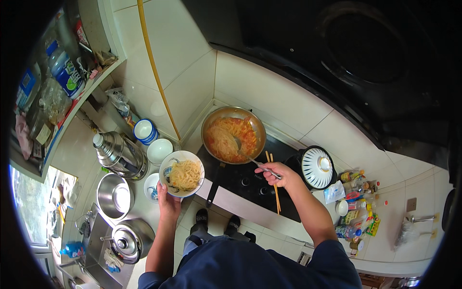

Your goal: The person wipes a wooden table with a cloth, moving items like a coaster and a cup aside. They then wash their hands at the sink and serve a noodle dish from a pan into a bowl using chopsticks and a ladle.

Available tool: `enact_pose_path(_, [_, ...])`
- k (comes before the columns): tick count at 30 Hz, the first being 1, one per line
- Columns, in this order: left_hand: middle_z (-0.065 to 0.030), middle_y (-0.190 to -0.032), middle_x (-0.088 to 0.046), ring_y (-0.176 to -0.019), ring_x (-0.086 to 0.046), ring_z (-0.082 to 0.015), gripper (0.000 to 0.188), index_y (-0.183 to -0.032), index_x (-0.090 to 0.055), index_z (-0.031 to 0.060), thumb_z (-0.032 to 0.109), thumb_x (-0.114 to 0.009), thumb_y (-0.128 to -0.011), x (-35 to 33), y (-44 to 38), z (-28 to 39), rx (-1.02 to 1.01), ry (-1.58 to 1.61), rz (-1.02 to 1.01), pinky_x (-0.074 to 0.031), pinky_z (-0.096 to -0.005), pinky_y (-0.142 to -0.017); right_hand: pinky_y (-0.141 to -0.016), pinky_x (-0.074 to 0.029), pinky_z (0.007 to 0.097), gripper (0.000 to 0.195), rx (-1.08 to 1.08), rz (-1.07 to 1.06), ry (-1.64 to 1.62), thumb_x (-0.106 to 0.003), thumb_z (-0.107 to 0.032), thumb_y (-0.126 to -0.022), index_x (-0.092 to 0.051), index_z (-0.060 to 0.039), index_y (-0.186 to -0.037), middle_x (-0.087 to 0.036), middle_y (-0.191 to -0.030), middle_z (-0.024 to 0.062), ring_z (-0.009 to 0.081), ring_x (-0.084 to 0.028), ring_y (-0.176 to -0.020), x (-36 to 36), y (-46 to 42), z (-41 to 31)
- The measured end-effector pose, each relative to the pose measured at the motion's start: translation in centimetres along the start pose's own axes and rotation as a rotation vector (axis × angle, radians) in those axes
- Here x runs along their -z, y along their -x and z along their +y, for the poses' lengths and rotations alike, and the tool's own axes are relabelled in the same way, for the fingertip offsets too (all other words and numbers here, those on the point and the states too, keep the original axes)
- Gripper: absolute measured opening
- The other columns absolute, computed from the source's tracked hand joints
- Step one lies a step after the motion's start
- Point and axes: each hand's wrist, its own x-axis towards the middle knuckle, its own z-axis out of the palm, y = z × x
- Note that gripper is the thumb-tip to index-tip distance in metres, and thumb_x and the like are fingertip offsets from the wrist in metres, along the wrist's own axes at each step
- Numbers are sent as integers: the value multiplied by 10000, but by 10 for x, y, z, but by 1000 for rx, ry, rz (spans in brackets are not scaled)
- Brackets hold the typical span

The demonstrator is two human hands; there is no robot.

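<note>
My left hand [169, 204] holds up a white bowl [165, 158] with noodles [186, 175] in it, left of the hob. In my right hand [276, 173] is the handle of a metal spoon [257, 163]; its bowl end rests among noodles and red tomato sauce [249, 139] in a steel frying pan [261, 124]. The pan stands on the black hob [238, 184], its black handle [213, 190] pointing towards me. A pair of wooden chopsticks [277, 197] lies across the hob, partly behind my right hand.
Left on the counter are a white bowl [160, 151], stacked blue-rimmed bowls [145, 130], a steel flask [121, 153], a steel basin [114, 197] and a lidded pot [126, 240]. A black pot with a striped lid [317, 167] and several condiment bottles [355, 206] stand right. The black range hood [306, 72] juts overhead.
</note>
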Motion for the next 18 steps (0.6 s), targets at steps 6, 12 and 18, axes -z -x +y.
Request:
enact_pose_path(6, [-56,-1372,-538,-1298,-535,-226,492,-1387,-433,140,319,-636,-976,-4,-40,7,60,-43,-48,-483,-423,-1054,-371,-342,225,305,124,-165,-286,-570,-243,-1014,-608,18,-1166,-495,-584,-34,77,-413,-419,-15,17,24])
enact_pose_path(12, [-60,-1389,-534,-1290,-535,-222,502,-1410,-414,135,317,-615,-988,-19,-75,4,117,-87,-138,-470,-415,-1050,-381,-325,238,300,252,-110,-241,-575,-251,-1006,-632,-16,-1184,-501,-588,-27,86,-402,-418,-48,64,11])
enact_pose_path(18, [-29,-1324,-567,-1100,-587,-155,543,-1437,-404,165,301,-643,-969,-23,-113,-16,165,-130,-110,-464,-291,-774,-370,-332,242,317,349,-120,-227,-541,-238,-1021,-628,-9,-1223,-482,-581,-28,86,-403,-416,-77,98,-1])
